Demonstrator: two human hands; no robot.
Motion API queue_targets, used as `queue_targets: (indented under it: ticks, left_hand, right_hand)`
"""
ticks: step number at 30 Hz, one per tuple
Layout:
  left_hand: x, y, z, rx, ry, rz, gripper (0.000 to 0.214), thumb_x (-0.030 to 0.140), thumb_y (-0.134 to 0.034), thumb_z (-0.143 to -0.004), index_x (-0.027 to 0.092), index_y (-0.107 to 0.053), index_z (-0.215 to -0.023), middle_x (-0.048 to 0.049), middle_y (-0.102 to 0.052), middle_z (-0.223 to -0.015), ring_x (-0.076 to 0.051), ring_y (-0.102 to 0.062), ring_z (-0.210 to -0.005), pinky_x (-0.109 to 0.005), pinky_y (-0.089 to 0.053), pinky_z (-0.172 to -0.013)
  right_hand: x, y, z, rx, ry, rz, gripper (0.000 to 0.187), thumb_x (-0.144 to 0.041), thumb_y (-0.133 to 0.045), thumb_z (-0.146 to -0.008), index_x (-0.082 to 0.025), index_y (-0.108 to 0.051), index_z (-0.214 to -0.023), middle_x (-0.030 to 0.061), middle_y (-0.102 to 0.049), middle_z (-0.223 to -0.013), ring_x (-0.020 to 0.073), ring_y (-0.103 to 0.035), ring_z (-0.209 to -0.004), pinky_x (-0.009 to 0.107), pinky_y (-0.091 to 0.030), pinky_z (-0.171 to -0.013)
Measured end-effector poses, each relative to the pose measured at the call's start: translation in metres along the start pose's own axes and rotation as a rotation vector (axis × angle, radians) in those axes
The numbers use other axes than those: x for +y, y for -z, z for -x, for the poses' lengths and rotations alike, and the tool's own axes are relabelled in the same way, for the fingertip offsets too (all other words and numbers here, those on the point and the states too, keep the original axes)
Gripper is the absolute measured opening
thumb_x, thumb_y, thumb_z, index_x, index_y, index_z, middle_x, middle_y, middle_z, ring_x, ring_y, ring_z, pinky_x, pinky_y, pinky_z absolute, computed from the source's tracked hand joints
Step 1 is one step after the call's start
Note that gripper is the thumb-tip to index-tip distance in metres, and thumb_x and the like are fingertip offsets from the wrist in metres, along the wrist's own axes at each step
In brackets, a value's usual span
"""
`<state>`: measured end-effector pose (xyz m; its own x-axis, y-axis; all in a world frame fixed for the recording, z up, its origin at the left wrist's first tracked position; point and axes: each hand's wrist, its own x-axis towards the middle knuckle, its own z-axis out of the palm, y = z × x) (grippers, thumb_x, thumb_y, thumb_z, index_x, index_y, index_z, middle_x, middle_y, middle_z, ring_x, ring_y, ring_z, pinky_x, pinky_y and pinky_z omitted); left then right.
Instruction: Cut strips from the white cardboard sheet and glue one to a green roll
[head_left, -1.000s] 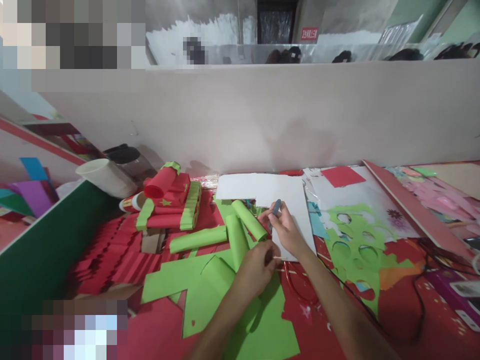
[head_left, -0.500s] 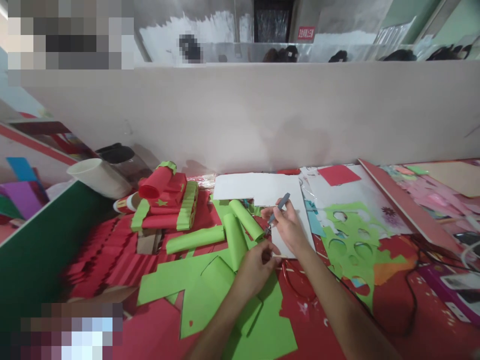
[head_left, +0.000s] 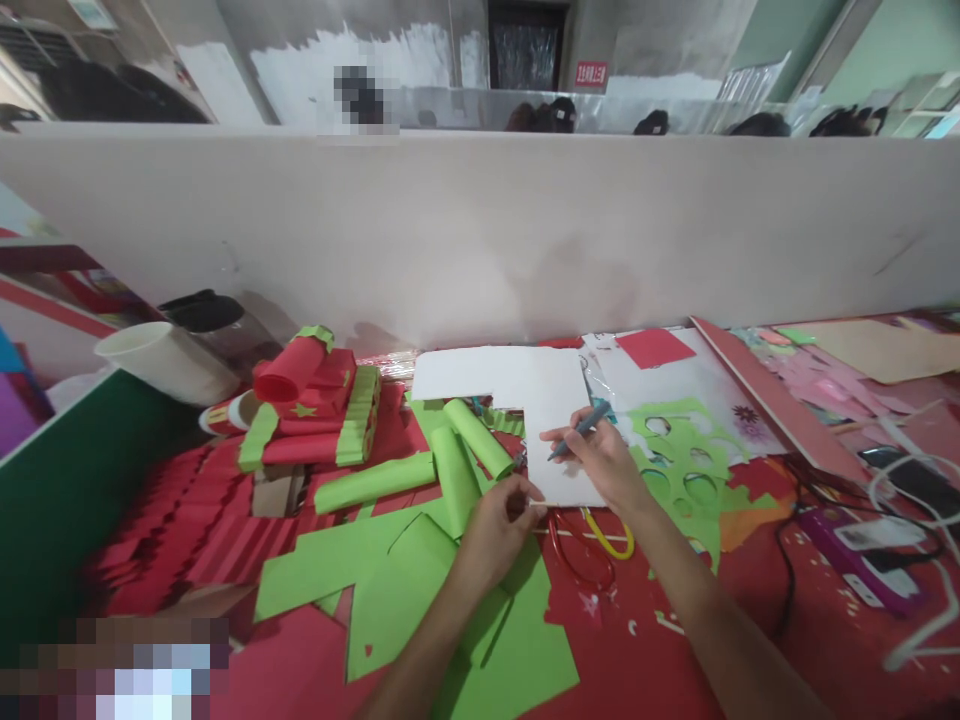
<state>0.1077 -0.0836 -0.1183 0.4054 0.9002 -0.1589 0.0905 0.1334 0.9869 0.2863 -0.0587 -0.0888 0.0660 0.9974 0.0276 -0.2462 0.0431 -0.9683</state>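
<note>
My right hand [head_left: 607, 465] grips a grey pen [head_left: 581, 428], its tip resting over a white card sheet [head_left: 525, 385]. My left hand [head_left: 495, 525] is pinched on a thin wooden stick [head_left: 541, 503] near the card's lower edge. Three green paper rolls [head_left: 457, 455] lie just left of both hands. Flat green paper [head_left: 420, 590] spreads under my left forearm. Red-and-yellow scissors [head_left: 589, 540] lie beneath my right wrist.
A red and green paper tank [head_left: 315, 405] stands at the left, with a white cup [head_left: 161, 360] behind it. Green paper with round cut-outs [head_left: 690, 470] lies to the right. Phones and cables [head_left: 877, 530] sit at the far right. A beige partition [head_left: 480, 230] backs the desk.
My right hand has turned the pen from upright to slanting down onto the white card and shifted slightly right. My left hand has stayed pinched on the stick. The scissors now show.
</note>
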Motion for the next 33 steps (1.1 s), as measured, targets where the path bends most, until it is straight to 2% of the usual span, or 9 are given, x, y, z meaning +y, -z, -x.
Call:
queue_targets:
  ticks: [2, 5, 7, 10, 14, 20, 26, 33]
  left_hand:
    - [0.001, 0.0, -0.001, 0.023, 0.009, 0.031, 0.014, 0.028, -0.064, -0.08, 0.016, -0.058, -0.085, -0.0027, -0.062, -0.077, -0.017, -0.061, -0.072, -0.027, -0.049, -0.065]
    - [0.002, 0.002, -0.002, 0.05, 0.014, 0.01, 0.014, 0.029, -0.064, -0.081, 0.016, -0.058, -0.085, -0.0016, -0.061, -0.076, -0.016, -0.06, -0.071, -0.025, -0.049, -0.064]
    - [0.002, 0.004, -0.003, 0.061, 0.011, -0.021, 0.013, 0.028, -0.064, -0.081, 0.017, -0.059, -0.085, -0.001, -0.061, -0.076, -0.015, -0.059, -0.07, -0.024, -0.048, -0.063]
    - [0.0, 0.007, -0.004, 0.058, 0.006, -0.039, 0.013, 0.027, -0.064, -0.08, 0.017, -0.06, -0.086, -0.0011, -0.062, -0.078, -0.015, -0.06, -0.072, -0.023, -0.047, -0.063]
    - [-0.002, 0.011, -0.004, 0.05, 0.013, -0.066, 0.012, 0.028, -0.063, -0.081, 0.017, -0.061, -0.087, -0.0015, -0.064, -0.078, -0.015, -0.06, -0.072, -0.024, -0.046, -0.064]
    - [-0.002, 0.014, -0.005, 0.051, 0.024, -0.127, 0.013, 0.029, -0.063, -0.081, 0.017, -0.062, -0.083, -0.0015, -0.064, -0.077, -0.015, -0.059, -0.07, -0.025, -0.045, -0.065]
    - [-0.004, 0.014, -0.005, 0.042, 0.009, -0.167, 0.016, 0.031, -0.063, -0.082, 0.017, -0.063, -0.088, -0.0026, -0.066, -0.081, -0.017, -0.061, -0.074, -0.026, -0.045, -0.066]
    - [-0.006, 0.015, -0.007, 0.033, 0.017, -0.13, 0.017, 0.032, -0.066, -0.08, 0.016, -0.065, -0.087, -0.0021, -0.066, -0.079, -0.016, -0.06, -0.071, -0.025, -0.045, -0.064]
  right_hand:
    - [0.006, 0.007, 0.003, 0.01, -0.007, 0.01, 0.037, -0.044, -0.075, -0.079, -0.022, -0.048, -0.091, 0.0035, -0.073, -0.088, 0.0134, -0.067, -0.066, 0.027, -0.056, -0.064]
    - [0.018, 0.012, 0.002, 0.16, 0.031, -0.018, 0.035, -0.046, -0.074, -0.079, -0.022, -0.052, -0.09, 0.0008, -0.067, -0.079, 0.0156, -0.068, -0.071, 0.024, -0.054, -0.057]
    - [0.026, 0.01, 0.001, 0.264, 0.05, -0.061, 0.034, -0.049, -0.072, -0.081, -0.021, -0.054, -0.091, -0.0004, -0.064, -0.073, 0.0164, -0.068, -0.07, 0.023, -0.052, -0.054]
    - [0.035, 0.004, 0.002, 0.32, 0.06, -0.069, 0.035, -0.051, -0.071, -0.081, -0.02, -0.056, -0.088, -0.0006, -0.062, -0.069, 0.0149, -0.066, -0.062, 0.023, -0.049, -0.05]
    - [0.035, 0.0, 0.006, 0.286, 0.055, 0.007, 0.036, -0.053, -0.067, -0.083, -0.018, -0.061, -0.088, -0.0001, -0.062, -0.068, 0.0116, -0.061, -0.052, 0.023, -0.047, -0.048]
    - [0.028, -0.001, 0.008, 0.233, 0.087, 0.082, 0.036, -0.053, -0.063, -0.086, -0.017, -0.064, -0.088, 0.001, -0.062, -0.073, 0.0107, -0.058, -0.053, 0.023, -0.045, -0.048]
    - [0.026, -0.005, 0.011, 0.205, 0.106, 0.14, 0.034, -0.052, -0.061, -0.088, -0.018, -0.065, -0.091, 0.001, -0.062, -0.073, 0.0101, -0.056, -0.051, 0.023, -0.042, -0.046]
    - [0.022, 0.0, 0.011, 0.143, 0.087, 0.179, 0.03, -0.049, -0.06, -0.088, -0.02, -0.064, -0.093, 0.0006, -0.062, -0.074, 0.011, -0.055, -0.052, 0.024, -0.042, -0.047]
